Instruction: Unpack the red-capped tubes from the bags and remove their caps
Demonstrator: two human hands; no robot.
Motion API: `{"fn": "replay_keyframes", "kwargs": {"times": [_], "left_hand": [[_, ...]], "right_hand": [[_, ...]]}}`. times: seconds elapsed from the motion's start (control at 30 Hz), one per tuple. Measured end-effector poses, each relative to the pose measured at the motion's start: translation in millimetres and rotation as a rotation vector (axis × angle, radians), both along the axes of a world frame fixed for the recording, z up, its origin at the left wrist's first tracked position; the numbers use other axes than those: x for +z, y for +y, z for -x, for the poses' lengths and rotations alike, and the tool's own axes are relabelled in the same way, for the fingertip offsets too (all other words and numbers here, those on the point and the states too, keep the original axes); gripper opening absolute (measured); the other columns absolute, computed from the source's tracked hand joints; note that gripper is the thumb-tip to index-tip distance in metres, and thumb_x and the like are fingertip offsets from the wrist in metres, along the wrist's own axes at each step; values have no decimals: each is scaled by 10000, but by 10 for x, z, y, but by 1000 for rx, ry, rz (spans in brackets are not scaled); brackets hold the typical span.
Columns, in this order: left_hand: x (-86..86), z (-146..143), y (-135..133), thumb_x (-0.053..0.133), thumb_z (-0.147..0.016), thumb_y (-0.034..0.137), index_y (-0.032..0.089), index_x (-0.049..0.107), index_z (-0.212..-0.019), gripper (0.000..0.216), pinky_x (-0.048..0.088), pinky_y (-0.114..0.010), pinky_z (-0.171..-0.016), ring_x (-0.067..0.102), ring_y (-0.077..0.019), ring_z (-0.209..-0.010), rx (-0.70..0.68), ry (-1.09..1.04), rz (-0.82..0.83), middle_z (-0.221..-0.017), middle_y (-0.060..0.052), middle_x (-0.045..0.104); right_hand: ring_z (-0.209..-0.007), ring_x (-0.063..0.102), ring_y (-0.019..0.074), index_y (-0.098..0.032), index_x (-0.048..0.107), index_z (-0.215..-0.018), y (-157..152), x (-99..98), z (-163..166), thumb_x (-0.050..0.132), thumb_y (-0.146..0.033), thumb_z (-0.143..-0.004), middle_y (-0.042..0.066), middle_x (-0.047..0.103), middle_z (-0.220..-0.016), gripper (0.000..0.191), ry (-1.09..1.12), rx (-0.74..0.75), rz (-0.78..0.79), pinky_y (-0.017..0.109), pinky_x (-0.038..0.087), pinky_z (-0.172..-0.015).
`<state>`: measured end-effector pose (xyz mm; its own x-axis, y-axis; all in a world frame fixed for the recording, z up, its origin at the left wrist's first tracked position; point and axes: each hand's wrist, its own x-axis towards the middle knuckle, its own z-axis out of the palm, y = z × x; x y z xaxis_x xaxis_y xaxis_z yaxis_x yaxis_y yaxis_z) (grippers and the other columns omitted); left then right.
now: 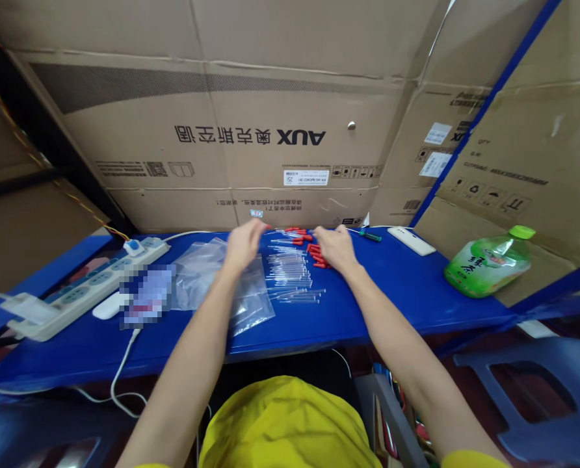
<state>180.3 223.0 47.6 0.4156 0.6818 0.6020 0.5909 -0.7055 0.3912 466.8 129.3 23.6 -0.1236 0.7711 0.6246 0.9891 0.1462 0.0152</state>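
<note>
My left hand (244, 246) is closed in a pinch at the back of the blue table, with a small red tip showing at its fingertips; the rest of that piece is hidden. My right hand (337, 248) is bent over the back of the table, its fingers curled beside small red plastic pieces (318, 256); what they grip cannot be made out. Between my hands lie more red pieces (297, 238), some with thin clear stems. Nearer to me, thin clear plastic sticks (289, 268) lie in a loose row, several strewn at its near end.
Clear plastic bags (253, 305) lie under my left forearm. Farther left is a white power strip (99, 286) with cables. A green-handled screwdriver (370, 235), a white phone (411, 240) and a green bottle (489, 263) are on the right. Cardboard (251, 97) walls the back.
</note>
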Motion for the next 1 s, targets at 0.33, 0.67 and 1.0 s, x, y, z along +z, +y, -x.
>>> {"fn": "replay_keyframes", "kwargs": {"times": [0.33, 0.67, 1.0], "left_hand": [[-1, -206, -189, 498, -1067, 408, 255, 699, -1155, 268, 495, -319, -943, 683, -223, -1007, -113, -44, -34, -1134, -63, 733], [-88, -222, -203, 574, -1016, 279, 249, 688, -1123, 160, 509, -311, -897, 683, -198, -914, -104, -93, -48, -1074, -44, 723], [-142, -302, -211, 529, -1069, 416, 234, 678, -1106, 238, 490, -323, -824, 701, -203, -868, -115, -113, -54, -971, -25, 764]], "right_hand": [[-1064, 545, 277, -254, 747, -1179, -50, 42, 129, 448, -394, -1109, 112, 687, -1144, 337, -34, 146, -75, 449, 313, -1008], [-1109, 555, 265, -206, 710, -1208, -64, -17, 580, 492, -225, -1076, 107, 740, -1080, 256, -60, 435, 51, 419, 353, -1034], [-1087, 578, 276, -217, 730, -1010, -63, -39, 513, 624, -384, -1053, 78, 773, -1012, 202, -47, 431, 19, 463, 318, -1034]]}}
